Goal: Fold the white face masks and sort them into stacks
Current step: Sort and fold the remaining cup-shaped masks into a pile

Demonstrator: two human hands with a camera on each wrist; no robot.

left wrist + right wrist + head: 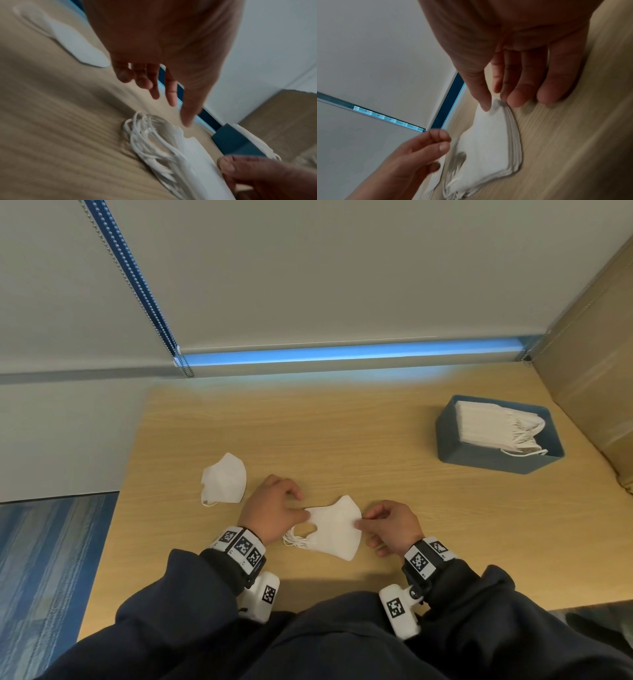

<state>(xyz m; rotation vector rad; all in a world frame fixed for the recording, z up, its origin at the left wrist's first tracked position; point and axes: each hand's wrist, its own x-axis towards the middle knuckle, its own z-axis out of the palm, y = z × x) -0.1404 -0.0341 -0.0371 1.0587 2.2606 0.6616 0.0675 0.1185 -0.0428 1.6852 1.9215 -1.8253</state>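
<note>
A stack of folded white masks (pixel 337 530) lies on the wooden table (pixel 342 433) in front of me, ear loops (pixel 149 140) bunched at its left end. My right hand (pixel 361 520) pinches the stack's right corner (pixel 494 108) between thumb and fingers. My left hand (pixel 298 505) is at the stack's left side; its thumb touches the top mask's edge, and in the left wrist view its fingers (pixel 154 92) hang relaxed, holding nothing. One unfolded, cupped white mask (pixel 224 482) lies alone to the left.
A blue box (pixel 452 446) holding several packed white masks stands at the back right. A cardboard box (pixel 596 364) rises at the right edge. The table's left edge drops to blue carpet (pixel 44 570). A blind cord (pixel 144 299) hangs at the back left.
</note>
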